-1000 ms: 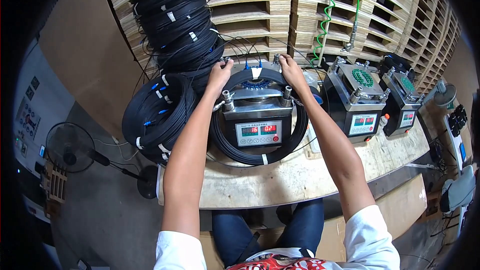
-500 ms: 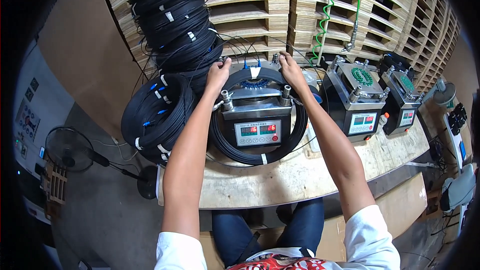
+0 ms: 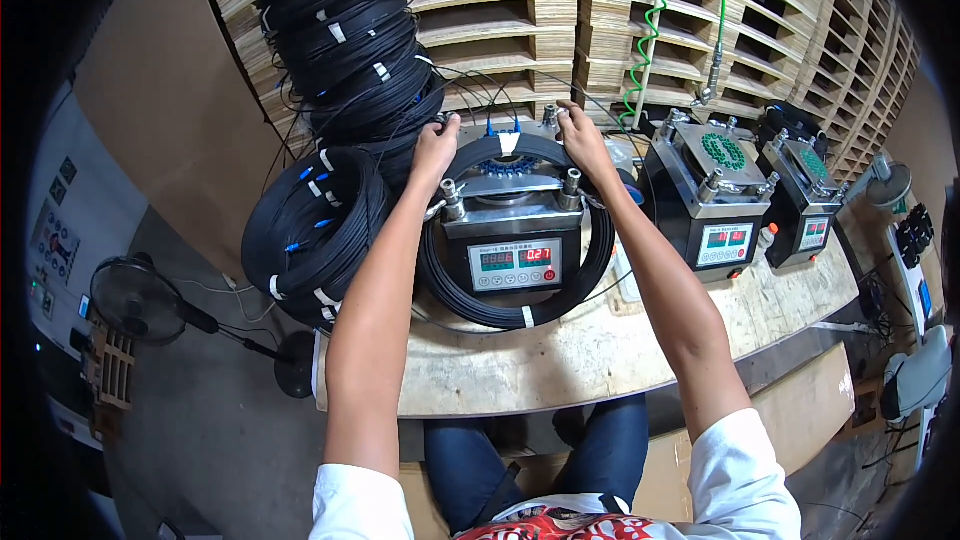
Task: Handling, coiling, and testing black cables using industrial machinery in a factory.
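Observation:
In front of me on the bench stands a polishing machine (image 3: 515, 230) with a steel top and a lit red and green display. A coil of black cable (image 3: 460, 302) with white ties is draped round it, crossing over its top and hanging below the display. Blue connectors (image 3: 503, 127) stand up at the top plate's back. My left hand (image 3: 436, 148) is closed at the back left corner; its fingers hide what they hold. At the back right, my right hand (image 3: 584, 138) has its fingers curled beside a metal corner post (image 3: 551, 116), the grip partly hidden.
Coiled black cables (image 3: 320, 230) lie left of the machine, with a tall cable stack (image 3: 350, 50) behind. Two similar machines (image 3: 715, 195) with green connectors sit to the right. Wooden pallets (image 3: 500, 15) line the back; a green spiral hose (image 3: 655, 20) hangs there. A fan (image 3: 135, 295) stands left.
Digits on the machine displays have changed. The fitting on the hanging green hose has swung slightly to the right. Both hands stay in place.

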Motion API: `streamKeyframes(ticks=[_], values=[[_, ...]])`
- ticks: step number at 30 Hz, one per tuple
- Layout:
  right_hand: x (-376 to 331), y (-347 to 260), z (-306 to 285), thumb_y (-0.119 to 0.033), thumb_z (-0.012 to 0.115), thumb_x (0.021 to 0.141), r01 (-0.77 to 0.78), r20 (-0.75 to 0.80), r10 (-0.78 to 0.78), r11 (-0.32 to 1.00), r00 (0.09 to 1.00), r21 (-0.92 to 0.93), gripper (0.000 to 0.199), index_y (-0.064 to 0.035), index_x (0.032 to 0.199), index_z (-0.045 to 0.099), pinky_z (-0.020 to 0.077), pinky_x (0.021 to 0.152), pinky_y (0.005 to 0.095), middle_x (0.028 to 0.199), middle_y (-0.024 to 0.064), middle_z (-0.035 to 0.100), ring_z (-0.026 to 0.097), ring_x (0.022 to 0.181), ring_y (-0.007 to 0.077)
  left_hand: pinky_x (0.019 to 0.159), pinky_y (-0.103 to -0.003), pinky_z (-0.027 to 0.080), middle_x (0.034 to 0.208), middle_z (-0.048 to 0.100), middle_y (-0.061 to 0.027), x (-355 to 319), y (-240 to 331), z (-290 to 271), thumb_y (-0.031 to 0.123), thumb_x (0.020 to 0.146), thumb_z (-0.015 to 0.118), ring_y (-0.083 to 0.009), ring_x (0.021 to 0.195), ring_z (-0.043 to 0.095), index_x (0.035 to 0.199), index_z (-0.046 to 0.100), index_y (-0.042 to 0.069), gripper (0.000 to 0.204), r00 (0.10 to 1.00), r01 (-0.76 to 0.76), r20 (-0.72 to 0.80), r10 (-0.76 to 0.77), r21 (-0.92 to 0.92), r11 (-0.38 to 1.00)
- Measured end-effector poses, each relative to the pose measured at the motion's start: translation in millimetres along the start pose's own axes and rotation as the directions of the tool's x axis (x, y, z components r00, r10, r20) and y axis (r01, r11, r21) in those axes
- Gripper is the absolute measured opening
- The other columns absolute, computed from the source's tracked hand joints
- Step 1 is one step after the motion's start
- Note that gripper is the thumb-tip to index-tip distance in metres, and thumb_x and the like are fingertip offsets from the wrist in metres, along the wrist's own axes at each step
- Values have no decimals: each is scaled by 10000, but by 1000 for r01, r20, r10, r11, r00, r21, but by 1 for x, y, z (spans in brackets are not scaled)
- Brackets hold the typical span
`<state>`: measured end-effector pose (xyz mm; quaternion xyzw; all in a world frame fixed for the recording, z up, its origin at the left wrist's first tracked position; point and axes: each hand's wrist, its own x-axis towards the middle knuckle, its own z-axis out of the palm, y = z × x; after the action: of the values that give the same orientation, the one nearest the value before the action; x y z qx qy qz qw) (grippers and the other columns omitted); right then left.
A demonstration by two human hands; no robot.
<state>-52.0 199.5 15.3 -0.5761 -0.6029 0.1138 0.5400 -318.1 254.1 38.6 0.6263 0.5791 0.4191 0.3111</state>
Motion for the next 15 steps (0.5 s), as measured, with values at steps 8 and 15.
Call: streamKeyframes(ticks=[8,15], values=[[-11,-28,-3,-305,497,1034,-18,-57,20,999,998,36,393,-12,1284,577,500,857,422,966,288,673,680,962,393,1074,-403,402,1345,562,-295,8,-12,-1,558,890,624,-382,1285,532,1343,520,-60,773,1000,-15,-2,15,-37,999],[-17,-48,-9,-431,452,1039,-66,-71,66,998,995,-9,493,-22,1283,579,473,922,470,1049,293,674,616,1073,477,1059,-403,415,1307,589,-294,9,-11,2,581,907,588,-384,1262,553,1288,583,-42,730,1000,5,17,-4,-49,999]])
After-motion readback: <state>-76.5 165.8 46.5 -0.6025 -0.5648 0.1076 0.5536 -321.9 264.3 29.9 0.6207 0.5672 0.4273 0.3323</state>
